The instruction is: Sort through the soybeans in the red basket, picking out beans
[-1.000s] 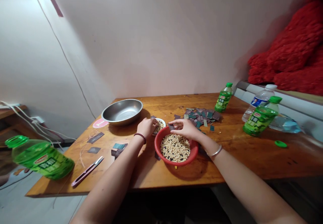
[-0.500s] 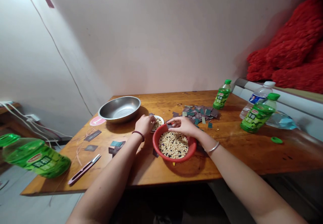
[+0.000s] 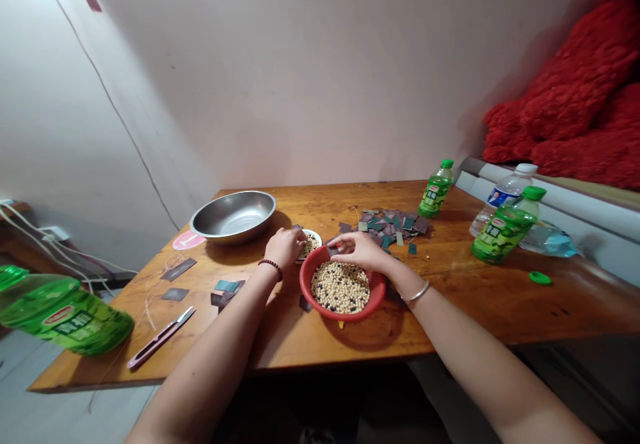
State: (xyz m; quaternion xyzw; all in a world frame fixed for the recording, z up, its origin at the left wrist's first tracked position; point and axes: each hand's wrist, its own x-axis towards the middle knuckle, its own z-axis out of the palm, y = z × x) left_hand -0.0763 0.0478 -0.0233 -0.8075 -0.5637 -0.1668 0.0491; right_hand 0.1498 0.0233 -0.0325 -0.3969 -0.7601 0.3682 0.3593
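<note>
Bottle of green drink (image 3: 60,312) lies on its side way over at the left edge, and a pink-handled craft knife (image 3: 160,339) sits on the wooden counter (image 3: 475,291) near a couple of loose dark card squares (image 3: 175,294). Behind those there's a round pink sticker (image 3: 189,240) and a steel bowl (image 3: 233,217), though I can't really see into it from this angle. Left hand (image 3: 285,247), with a beaded bracelet, is over a small white dish (image 3: 313,234) holding a little heap of beans. Its fingers (image 3: 299,239) are bunched down at the dish, but I can't tell if they've got hold of anything. Right hand (image 3: 357,251), with a silver bangle, is at the rim of a red basket (image 3: 345,317) in the middle of the counter. Its fingers (image 3: 340,243) look pinched almost shut on a dark square (image 3: 333,251). That basket's got a big mix of pale soybeans and black beans (image 3: 340,287), so most of the beans are in there, not the dish. Further right: a pile of dark and teal cards (image 3: 390,225), a small green bottle (image 3: 435,191), a water bottle (image 3: 505,197), a larger green bottle (image 3: 503,234), its green cap (image 3: 540,277), and a fluffy red blanket (image 3: 565,104).
</note>
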